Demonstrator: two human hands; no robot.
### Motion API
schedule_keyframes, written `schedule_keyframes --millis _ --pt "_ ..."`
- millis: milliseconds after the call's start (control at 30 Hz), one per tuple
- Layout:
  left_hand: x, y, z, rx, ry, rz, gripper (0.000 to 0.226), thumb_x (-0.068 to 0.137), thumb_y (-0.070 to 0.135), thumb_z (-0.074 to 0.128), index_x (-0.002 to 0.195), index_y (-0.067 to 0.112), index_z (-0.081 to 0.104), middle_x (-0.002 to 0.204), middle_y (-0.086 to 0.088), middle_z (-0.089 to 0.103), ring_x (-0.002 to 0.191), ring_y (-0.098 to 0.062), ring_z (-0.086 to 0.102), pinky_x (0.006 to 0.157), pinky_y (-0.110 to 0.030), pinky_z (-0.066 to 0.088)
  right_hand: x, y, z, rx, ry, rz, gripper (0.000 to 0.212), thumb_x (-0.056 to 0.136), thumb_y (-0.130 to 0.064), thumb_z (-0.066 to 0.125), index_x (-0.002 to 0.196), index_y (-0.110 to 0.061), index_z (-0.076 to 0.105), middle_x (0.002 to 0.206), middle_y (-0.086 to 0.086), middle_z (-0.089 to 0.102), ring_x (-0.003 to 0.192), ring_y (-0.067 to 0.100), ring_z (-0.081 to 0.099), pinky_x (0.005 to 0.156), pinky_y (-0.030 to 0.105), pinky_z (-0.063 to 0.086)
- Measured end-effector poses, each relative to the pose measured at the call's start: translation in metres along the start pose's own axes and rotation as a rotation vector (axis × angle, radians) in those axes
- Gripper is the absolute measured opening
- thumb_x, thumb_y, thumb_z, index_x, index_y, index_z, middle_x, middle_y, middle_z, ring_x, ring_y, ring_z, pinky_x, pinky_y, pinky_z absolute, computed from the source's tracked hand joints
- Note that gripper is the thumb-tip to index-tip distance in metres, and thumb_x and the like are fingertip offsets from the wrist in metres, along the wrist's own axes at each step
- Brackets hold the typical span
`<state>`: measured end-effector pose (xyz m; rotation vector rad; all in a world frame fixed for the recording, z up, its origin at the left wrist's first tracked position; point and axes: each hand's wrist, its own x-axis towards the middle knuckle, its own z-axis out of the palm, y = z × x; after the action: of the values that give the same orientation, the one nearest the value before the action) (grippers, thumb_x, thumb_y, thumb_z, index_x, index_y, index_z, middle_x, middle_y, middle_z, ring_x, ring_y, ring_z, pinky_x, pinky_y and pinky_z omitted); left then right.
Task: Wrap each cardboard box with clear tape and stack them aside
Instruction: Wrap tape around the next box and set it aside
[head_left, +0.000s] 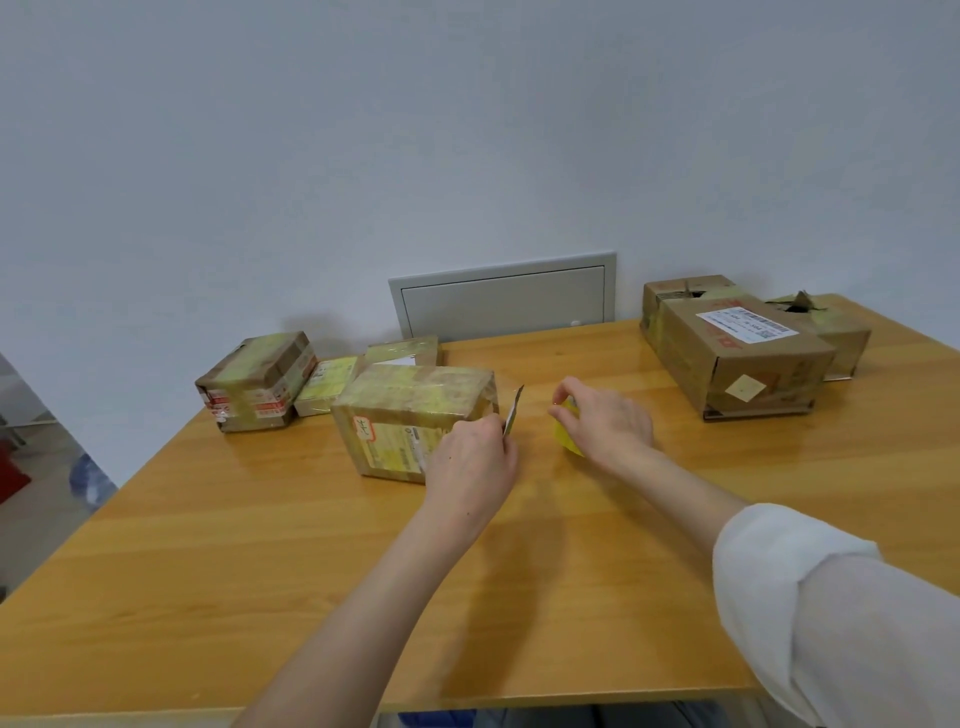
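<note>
A tape-wrapped cardboard box (410, 415) with a handwritten label lies near the table's middle. My left hand (470, 460) is at its right end and pinches a thin flat grey piece (514, 413) that stands upright; whether it is a blade or a tape end is unclear. Just to the right, my right hand (608, 421) grips a yellowish roll of tape (569, 439) that rests on the table. Three wrapped boxes sit at the back left: a taller one (257, 382), a flat one (327, 387) and one behind (402, 351).
At the back right of the wooden table (260, 545) lies a large brown box (727, 358) with a shipping label, and a smaller torn-topped box (836, 332) behind it. A grey wall panel (501, 293) is beyond the table's far edge. The table's left edge drops to the floor.
</note>
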<state>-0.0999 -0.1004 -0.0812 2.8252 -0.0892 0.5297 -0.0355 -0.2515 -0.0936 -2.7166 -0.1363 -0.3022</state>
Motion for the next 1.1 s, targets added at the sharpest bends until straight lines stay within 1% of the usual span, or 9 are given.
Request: schedule_keyframes --millis 133,300,400,533,667,800,867,967,1100 --pt "-0.002 0.002 -0.002 0.027 -0.021 -0.001 0.024 0.095 0.020 0.041 0.082 0.011 0.058 0.070 -0.002 0.062 0.058 -0.022 0.062 0.058 -0.038 0.054 0.001 -0.002 0.002 -0.012 0.031 0.004 0.019 0.101 -0.042 0.040 0.109 -0.030 0.053 0.107 0.000 0.067 0.094 0.029 0.060 0.067 0.030 0.039" --pt "-0.001 0.002 -0.002 -0.008 -0.031 0.001 0.027 0.097 0.023 0.039 0.088 0.011 0.062 0.072 -0.003 0.064 0.058 -0.022 0.063 0.059 -0.039 0.055 0.002 -0.003 0.001 0.000 0.026 0.015 0.020 0.100 -0.043 0.042 0.108 -0.031 0.056 0.109 0.000 0.067 0.096 0.028 0.060 0.069 0.031 0.043" --pt "-0.003 0.003 -0.001 -0.026 -0.028 -0.005 0.028 0.098 0.025 0.040 0.092 0.012 0.064 0.077 -0.004 0.065 0.059 -0.023 0.064 0.059 -0.039 0.055 0.002 -0.002 -0.002 0.005 0.023 0.027 0.022 0.099 -0.045 0.042 0.109 -0.031 0.056 0.109 0.000 0.066 0.098 0.028 0.060 0.069 0.030 0.040" --pt "-0.002 0.003 0.000 -0.050 -0.016 -0.020 0.028 0.097 0.023 0.040 0.088 0.010 0.063 0.076 -0.005 0.064 0.060 -0.024 0.062 0.059 -0.039 0.055 0.004 -0.002 -0.001 -0.008 0.020 0.015 0.022 0.100 -0.045 0.041 0.110 -0.032 0.056 0.110 0.000 0.067 0.097 0.026 0.060 0.068 0.030 0.039" --pt "-0.003 0.004 0.000 -0.062 -0.007 -0.039 0.023 0.092 0.019 0.042 0.083 0.008 0.060 0.072 -0.005 0.061 0.065 -0.025 0.058 0.057 -0.036 0.048 0.006 -0.001 0.001 0.004 0.021 0.014 0.021 0.100 -0.042 0.041 0.108 -0.032 0.057 0.111 -0.001 0.067 0.098 0.027 0.060 0.069 0.030 0.042" --pt "-0.005 0.004 0.001 -0.075 0.002 -0.035 0.022 0.092 0.019 0.043 0.085 0.010 0.061 0.072 -0.005 0.062 0.067 -0.025 0.058 0.055 -0.034 0.045 0.006 0.001 -0.001 0.017 0.023 0.018 0.023 0.099 -0.046 0.041 0.108 -0.032 0.058 0.110 -0.001 0.067 0.098 0.026 0.060 0.068 0.029 0.040" --pt "-0.004 0.005 0.001 -0.063 0.010 -0.028 0.023 0.093 0.019 0.041 0.085 0.009 0.061 0.074 -0.006 0.062 0.067 -0.025 0.058 0.052 -0.031 0.040 0.007 0.000 -0.001 0.017 0.020 0.015 0.025 0.099 -0.048 0.041 0.109 -0.032 0.058 0.109 -0.002 0.067 0.097 0.026 0.060 0.066 0.029 0.038" --pt "0.000 0.011 0.002 -0.036 0.019 -0.013 0.024 0.095 0.019 0.040 0.085 0.009 0.059 0.077 -0.007 0.062 0.068 -0.026 0.057 0.053 -0.030 0.035 0.008 -0.001 -0.001 -0.003 0.018 0.015 0.024 0.100 -0.047 0.039 0.108 -0.033 0.057 0.107 -0.001 0.067 0.095 0.025 0.060 0.067 0.030 0.040" --pt "0.006 0.016 0.008 -0.032 -0.022 -0.030 0.023 0.095 0.019 0.040 0.081 0.008 0.056 0.080 -0.010 0.062 0.074 -0.030 0.060 0.054 -0.031 0.038 0.009 -0.002 -0.001 -0.016 0.016 0.021 0.024 0.100 -0.044 0.039 0.108 -0.033 0.058 0.108 -0.001 0.068 0.097 0.026 0.061 0.067 0.030 0.040"
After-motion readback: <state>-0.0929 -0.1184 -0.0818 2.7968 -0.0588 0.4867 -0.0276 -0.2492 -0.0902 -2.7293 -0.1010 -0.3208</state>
